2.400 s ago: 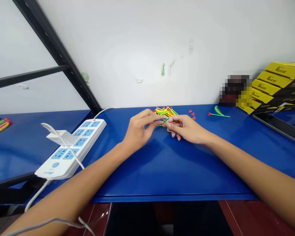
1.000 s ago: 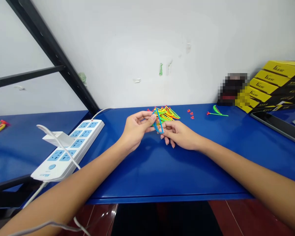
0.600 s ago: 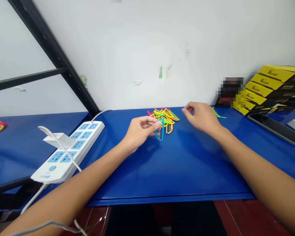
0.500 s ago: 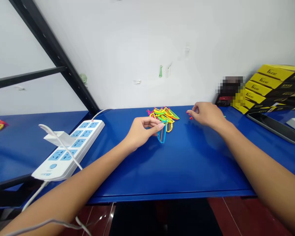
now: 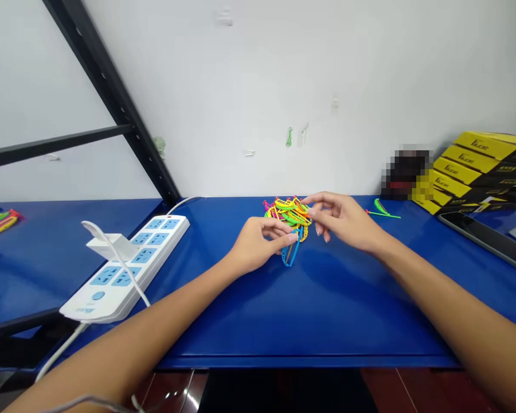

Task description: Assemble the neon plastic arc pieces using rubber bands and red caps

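While the left hand's (image 5: 262, 244) grip is closed on its far end, the blue frame (image 5: 294, 250) slants down over the counter (image 5: 258, 327), just in front of the pile of coloured pieces (image 5: 289, 213). A thin brownish strand seems to run inside the frame, but no red tip can be made out on it, so it looks part-finished. The right hand (image 5: 344, 221) is half curled at the pile's right edge, thumb and forefinger close together; whether anything sits between them is too small to see.

Several pieces in the pile show red or pink ends; how many of them are complete is unclear. Farther right, a green bow-shaped piece (image 5: 379, 205) lies beside a green stick (image 5: 384, 214) with a red end, apparently separate and so perhaps unassembled. Well to the left is another coloured bundle (image 5: 0, 222), beyond the white power strip (image 5: 122, 281). Yellow-and-black boxes (image 5: 470, 166) are stacked far right, near a dark phone (image 5: 485, 238).
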A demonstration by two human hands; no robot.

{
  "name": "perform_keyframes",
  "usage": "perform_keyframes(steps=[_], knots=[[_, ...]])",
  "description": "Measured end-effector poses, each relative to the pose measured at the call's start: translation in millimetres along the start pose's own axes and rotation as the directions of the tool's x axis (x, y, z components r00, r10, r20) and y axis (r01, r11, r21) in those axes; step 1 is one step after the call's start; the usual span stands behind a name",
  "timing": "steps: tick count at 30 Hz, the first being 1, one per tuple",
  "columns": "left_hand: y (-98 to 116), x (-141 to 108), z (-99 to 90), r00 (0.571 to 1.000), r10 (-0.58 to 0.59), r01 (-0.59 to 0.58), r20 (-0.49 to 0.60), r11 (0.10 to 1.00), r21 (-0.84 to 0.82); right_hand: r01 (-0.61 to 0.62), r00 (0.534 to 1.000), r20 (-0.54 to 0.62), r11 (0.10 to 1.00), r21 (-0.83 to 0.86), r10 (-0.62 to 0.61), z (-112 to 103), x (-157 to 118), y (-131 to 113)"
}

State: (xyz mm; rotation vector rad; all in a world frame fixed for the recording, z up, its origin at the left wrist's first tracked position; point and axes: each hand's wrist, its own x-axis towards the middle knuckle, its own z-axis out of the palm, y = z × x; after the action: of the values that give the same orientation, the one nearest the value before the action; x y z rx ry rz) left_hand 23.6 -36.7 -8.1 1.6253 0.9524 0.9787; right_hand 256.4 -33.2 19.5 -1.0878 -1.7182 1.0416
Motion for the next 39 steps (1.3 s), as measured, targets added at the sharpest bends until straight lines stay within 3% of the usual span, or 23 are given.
perform_keyframes(steps=[4,8,22,39], knots=[[0.6,-1.0,0.0,1.000,0.022,-0.022,-0.006,1.000,0.015,0.050,0.998,-0.052,0.995,0.083,-0.046,23.6,-5.3,1.3],[4.2,-2.3,-0.6,0.999,0.034,-0.033,-0.018,0.999,0.043,0.032,0.997,-0.079,0.987,0.160,-0.019,33.0,-7.3,5.0],[8.0,-0.2,-7.6,0.996,0.049,-0.046,-0.078,0.998,0.050,0.089,0.968,-0.249,0.970,0.228,-0.030,49.3,-15.2,-0.5],[8.0,-1.0,-9.5,0.997,0.047,-0.042,-0.065,0.996,0.076,0.158,0.945,-0.317,0.965,0.211,-0.085,52.9,-16.5,2.3]])
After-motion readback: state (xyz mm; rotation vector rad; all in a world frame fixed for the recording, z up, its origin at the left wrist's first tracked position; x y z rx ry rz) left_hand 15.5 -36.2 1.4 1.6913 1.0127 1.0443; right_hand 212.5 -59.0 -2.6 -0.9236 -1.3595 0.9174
